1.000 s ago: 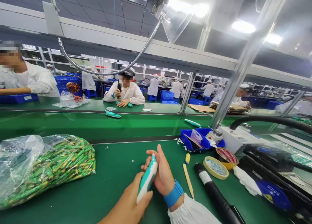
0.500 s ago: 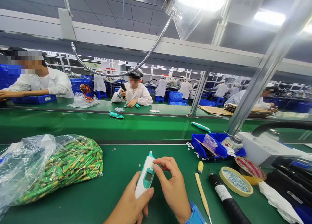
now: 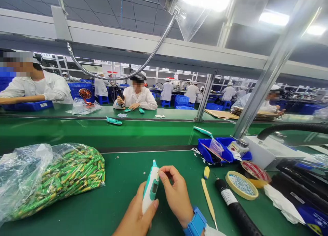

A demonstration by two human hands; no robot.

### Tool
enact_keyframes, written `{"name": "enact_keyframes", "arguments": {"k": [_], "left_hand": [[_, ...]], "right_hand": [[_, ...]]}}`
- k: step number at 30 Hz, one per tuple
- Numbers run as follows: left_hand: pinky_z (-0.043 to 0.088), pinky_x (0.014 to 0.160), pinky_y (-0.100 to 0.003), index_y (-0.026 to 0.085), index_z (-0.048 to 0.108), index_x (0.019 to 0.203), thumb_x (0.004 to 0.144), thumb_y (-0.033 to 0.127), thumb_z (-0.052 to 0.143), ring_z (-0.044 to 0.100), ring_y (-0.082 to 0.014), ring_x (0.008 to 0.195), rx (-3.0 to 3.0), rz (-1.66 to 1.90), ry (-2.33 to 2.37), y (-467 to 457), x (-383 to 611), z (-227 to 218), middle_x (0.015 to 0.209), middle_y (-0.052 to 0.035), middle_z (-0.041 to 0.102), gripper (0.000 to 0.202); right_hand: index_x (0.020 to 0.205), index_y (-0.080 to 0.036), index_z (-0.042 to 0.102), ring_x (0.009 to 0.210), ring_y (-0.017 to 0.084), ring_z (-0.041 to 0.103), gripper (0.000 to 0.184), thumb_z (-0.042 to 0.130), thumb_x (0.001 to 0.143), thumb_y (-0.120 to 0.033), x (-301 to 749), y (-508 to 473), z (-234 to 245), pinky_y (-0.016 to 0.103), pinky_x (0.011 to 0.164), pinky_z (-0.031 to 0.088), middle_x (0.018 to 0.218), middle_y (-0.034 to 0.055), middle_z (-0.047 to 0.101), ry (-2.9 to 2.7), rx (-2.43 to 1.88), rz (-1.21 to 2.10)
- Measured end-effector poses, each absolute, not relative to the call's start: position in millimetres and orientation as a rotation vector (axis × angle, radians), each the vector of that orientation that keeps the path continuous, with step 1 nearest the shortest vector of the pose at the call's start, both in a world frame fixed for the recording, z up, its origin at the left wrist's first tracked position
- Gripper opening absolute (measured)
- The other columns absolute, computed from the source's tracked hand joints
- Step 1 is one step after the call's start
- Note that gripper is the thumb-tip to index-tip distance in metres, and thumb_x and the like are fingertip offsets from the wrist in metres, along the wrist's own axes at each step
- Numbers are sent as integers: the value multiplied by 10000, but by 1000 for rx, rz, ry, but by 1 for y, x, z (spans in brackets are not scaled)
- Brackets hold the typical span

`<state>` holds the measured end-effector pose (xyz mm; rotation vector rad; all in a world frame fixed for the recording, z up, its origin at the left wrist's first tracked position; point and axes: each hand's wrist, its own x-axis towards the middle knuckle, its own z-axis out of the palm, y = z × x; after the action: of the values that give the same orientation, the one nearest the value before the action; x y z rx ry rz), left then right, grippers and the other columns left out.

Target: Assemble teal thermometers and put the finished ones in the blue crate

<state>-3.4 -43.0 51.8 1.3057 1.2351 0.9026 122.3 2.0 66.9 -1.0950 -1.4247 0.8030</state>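
A white and teal digital thermometer (image 3: 147, 199) with a small dark screen stands tilted over the green bench, its narrow tip pointing away from me. My left hand (image 3: 137, 213) is wrapped round its lower body, thumb along the right side. With thumb and index finger pinched together, my right hand (image 3: 177, 191) touches the thermometer's upper right side, just below the tip. Whatever lies between those fingertips is hidden or too small to make out. A blue band (image 3: 196, 222) circles my right wrist.
A clear bag of green-yellow parts (image 3: 77, 171) lies left. On the right are a yellow-handled tool (image 3: 208, 198), a black electric screwdriver (image 3: 230, 201), a round dish of small screws (image 3: 242, 185) and blue bins (image 3: 208, 154). Across the bench, a co-worker (image 3: 138, 95) handles teal parts.
The thermometer has turned in my left hand, so its screen now faces more to the right. My right fingers stay pinched at its upper side. The whole view has shifted slightly.
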Motion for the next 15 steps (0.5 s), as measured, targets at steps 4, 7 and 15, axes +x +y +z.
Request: {"name": "enact_keyframes", "arguments": {"k": [4,7,15], "left_hand": [[229,314,-167,159,286,1230,793,521,469,291,-52,323,1339,820,1230,-40,-5,49,497,96,440,596],[226,301,-165,155,275,1227,761,582,460,289,-55,295,1287,786,1202,-37,-5,49,457,107,427,659],[310,362,-174,182,345,1192,736,557,526,366,-60,364,1256,956,1217,-32,-5,46,539,86,452,617]], "right_hand": [[732,-192,550,674,167,532,171,464,823,-308,120,2,58,269,629,430,718,24,564,-1438,-1105,783],[728,-194,536,671,168,530,196,444,827,-337,117,1,57,269,620,435,712,24,555,-1439,-1110,771],[777,-176,608,681,191,606,316,558,744,-486,122,-1,64,284,633,490,731,48,646,-1368,-1084,831]]}}
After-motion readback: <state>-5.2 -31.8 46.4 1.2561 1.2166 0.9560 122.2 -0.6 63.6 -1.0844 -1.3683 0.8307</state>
